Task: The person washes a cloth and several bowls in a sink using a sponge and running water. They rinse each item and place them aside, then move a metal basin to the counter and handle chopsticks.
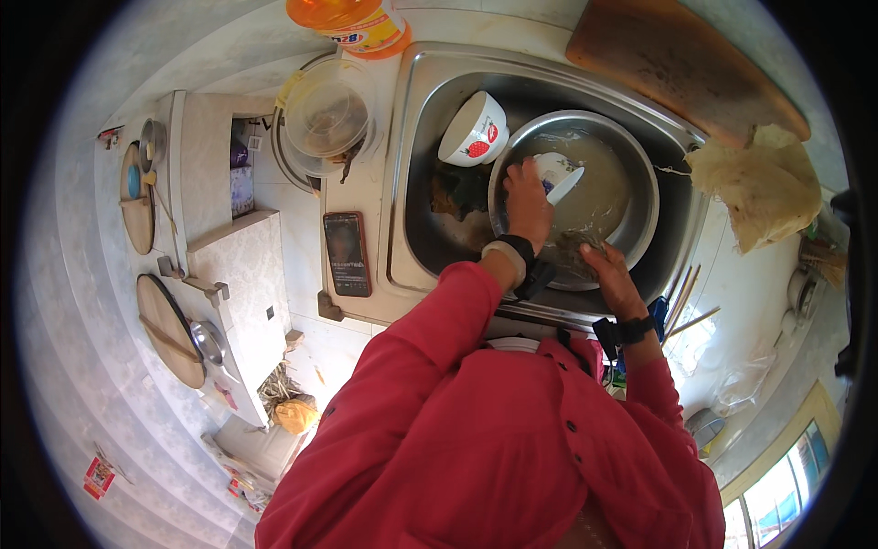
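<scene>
My left hand (529, 209) grips a white ceramic dish (557, 171) with a floral pattern, over a round metal basin (650, 199) of cloudy water. The fingers hide part of the dish, so its full shape cannot be told. In my right hand (616, 278) is a wad of grey-brown scrubbing fibre (577, 250), low in the basin and apart from the dish. The basin stands inside a stainless steel sink (425, 233). Left of it, a white bowl with strawberry pictures (475, 130) lies tilted.
A dark, wet cloth-like thing (458, 192) lies in the sink. Left on the counter are a phone (347, 254) and stacked clear plastic bowls (329, 113). An orange liquid bottle (357, 24), a wooden cutting board (675, 62) and a yellowish cloth (758, 182) border the sink.
</scene>
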Tool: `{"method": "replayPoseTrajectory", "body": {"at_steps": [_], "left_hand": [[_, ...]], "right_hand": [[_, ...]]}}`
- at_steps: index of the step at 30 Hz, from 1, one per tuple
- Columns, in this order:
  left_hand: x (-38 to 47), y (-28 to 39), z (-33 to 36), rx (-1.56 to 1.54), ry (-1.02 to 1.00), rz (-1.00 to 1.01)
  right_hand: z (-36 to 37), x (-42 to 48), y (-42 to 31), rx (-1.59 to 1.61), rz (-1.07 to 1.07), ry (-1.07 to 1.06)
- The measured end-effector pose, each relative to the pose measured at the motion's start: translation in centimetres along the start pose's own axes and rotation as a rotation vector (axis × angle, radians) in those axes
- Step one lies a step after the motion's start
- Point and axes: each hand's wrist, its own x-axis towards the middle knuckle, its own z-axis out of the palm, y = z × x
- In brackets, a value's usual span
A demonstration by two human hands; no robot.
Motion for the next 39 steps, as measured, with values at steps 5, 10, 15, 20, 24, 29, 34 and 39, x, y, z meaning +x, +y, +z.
{"method": "replayPoseTrajectory", "body": {"at_steps": [5,10,15,20,24,29,34,39], "left_hand": [[-0.4,0.0,1.5,-0.167,-0.032,0.024],[-0.5,-2.4,3.3,-0.946,-0.283,-0.453],[-1.8,-2.3,3.7,-1.092,-0.457,-0.709],[-2.9,-3.2,4.4,0.124,-0.633,0.749],[-3.9,-5.0,5.4,-0.114,-0.774,0.608],[-4.5,-5.9,4.5,-0.944,-0.954,0.115],[-3.0,-2.1,2.1,-1.108,-1.01,-0.423],[-0.2,0.8,-0.5,-1.306,-0.856,-0.643]], "right_hand": [[-0.3,-3.4,-1.1,0.045,-0.094,0.132],[0.2,-6.9,-1.5,-0.036,-0.101,0.3],[1.3,-9.4,-0.7,-0.58,-0.603,0.48],[3.1,-7.0,0.0,-0.908,-0.861,0.609],[2.0,-3.9,-2.2,-0.732,-0.788,0.544],[-3.1,-0.5,-5.2,0.241,-0.382,0.177],[-6.9,1.9,-2.1,0.092,-0.394,0.111],[-4.3,2.6,1.1,-1.455,-0.257,0.472]]}}
